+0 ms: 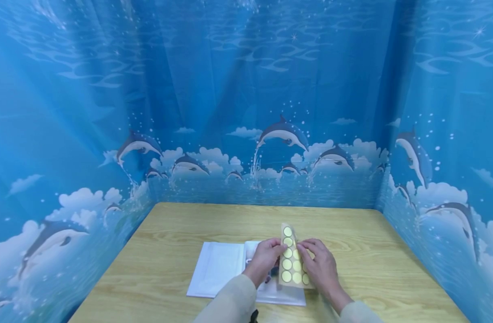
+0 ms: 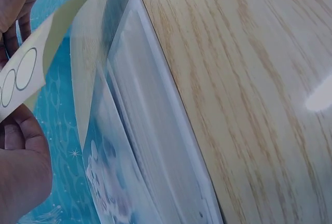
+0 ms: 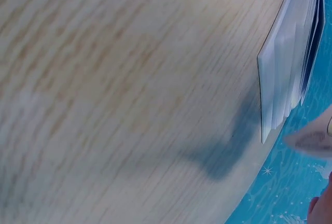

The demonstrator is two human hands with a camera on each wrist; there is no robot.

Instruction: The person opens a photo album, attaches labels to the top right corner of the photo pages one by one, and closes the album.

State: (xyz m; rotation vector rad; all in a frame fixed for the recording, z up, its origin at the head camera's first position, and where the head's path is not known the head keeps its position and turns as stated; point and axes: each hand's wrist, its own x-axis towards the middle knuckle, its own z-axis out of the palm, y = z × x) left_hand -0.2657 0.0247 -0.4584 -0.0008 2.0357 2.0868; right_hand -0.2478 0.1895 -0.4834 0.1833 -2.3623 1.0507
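A pale sheet of round yellow-green stickers (image 1: 292,260) is held upright above an open white book (image 1: 220,269) on the wooden table (image 1: 351,242). My left hand (image 1: 266,256) pinches the sheet's left edge. My right hand (image 1: 318,264) has its fingers on the sheet's right side, fingertips against the stickers. In the left wrist view the sticker sheet (image 2: 26,76) shows at the left edge between my fingers (image 2: 21,172), with the open book (image 2: 150,146) below it. The right wrist view shows the book's page edges (image 3: 290,79) and a blurred corner of the sheet (image 3: 314,141).
Blue curtains printed with dolphins (image 1: 283,132) enclose the table at the back and on both sides. Bare wood lies to the right of the book and behind it.
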